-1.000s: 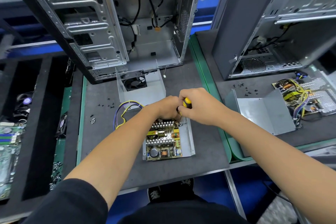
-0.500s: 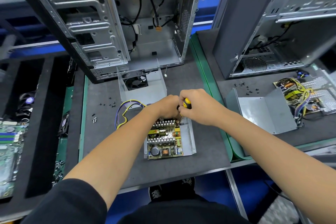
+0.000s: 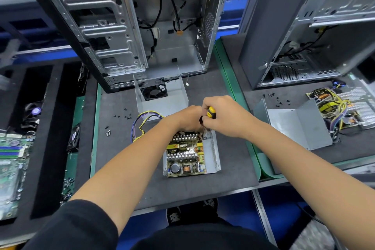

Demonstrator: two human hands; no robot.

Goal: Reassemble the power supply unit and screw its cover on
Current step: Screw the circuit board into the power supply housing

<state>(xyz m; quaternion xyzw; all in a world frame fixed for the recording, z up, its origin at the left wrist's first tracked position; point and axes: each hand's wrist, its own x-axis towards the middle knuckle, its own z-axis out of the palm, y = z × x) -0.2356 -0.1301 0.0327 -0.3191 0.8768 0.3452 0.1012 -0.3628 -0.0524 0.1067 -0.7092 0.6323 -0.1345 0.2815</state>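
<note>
Your right hand (image 3: pixel 225 116) curls around a screwdriver (image 3: pixel 209 114) with a yellow and black handle, its tip down at the far right corner of the open power supply tray (image 3: pixel 213 152). Your left hand (image 3: pixel 187 118) rests curled on the far edge of the circuit board (image 3: pixel 185 155), just beside the right; what its fingers hold cannot be seen. At twelve o'clock from the tray lies the metal cover (image 3: pixel 162 97) with its fan. At ten o'clock, loose screws (image 3: pixel 122 116) dot the grey mat (image 3: pixel 233 168).
</note>
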